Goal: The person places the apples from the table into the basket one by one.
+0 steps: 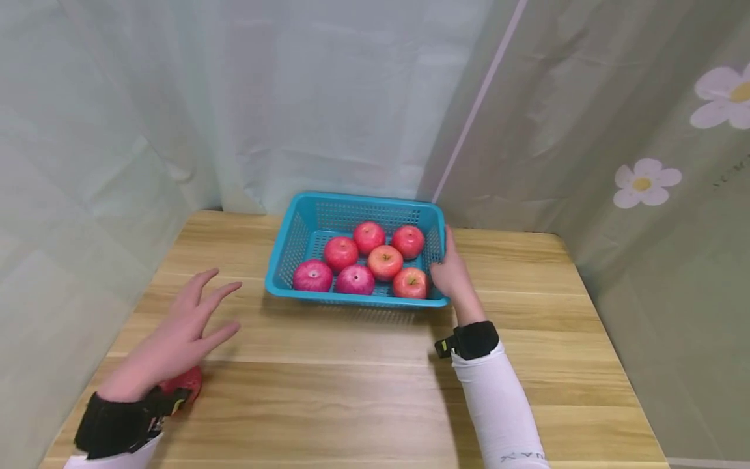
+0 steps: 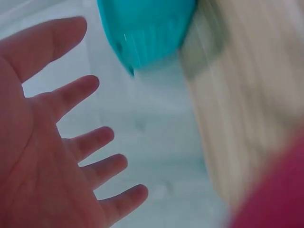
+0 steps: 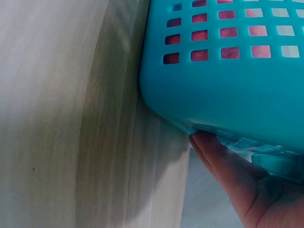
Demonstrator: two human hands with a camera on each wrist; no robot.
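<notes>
A blue plastic basket [image 1: 357,298] with slotted walls stands toward the back of the wooden table and holds several red apples [image 1: 385,263]. On its right end, my right hand [image 1: 452,273] grips the rim, the thumb over the edge and the fingers along the outer wall. In the right wrist view, the fingers [image 3: 223,166] lie against the basket's side [image 3: 213,97]. To the left, my left hand [image 1: 184,329] is in the air with fingers spread and nothing held. Under the left wrist a red round fruit [image 1: 189,384] is mostly hidden; a blurred red shape [image 2: 280,190] fills a corner of the left wrist view.
The wooden table [image 1: 328,404] has its back edge just behind the basket. Pale curtains [image 1: 351,98] hang behind and on both sides, with white flowers [image 1: 647,183] printed at the right. Each wrist wears a black strap [image 1: 477,340].
</notes>
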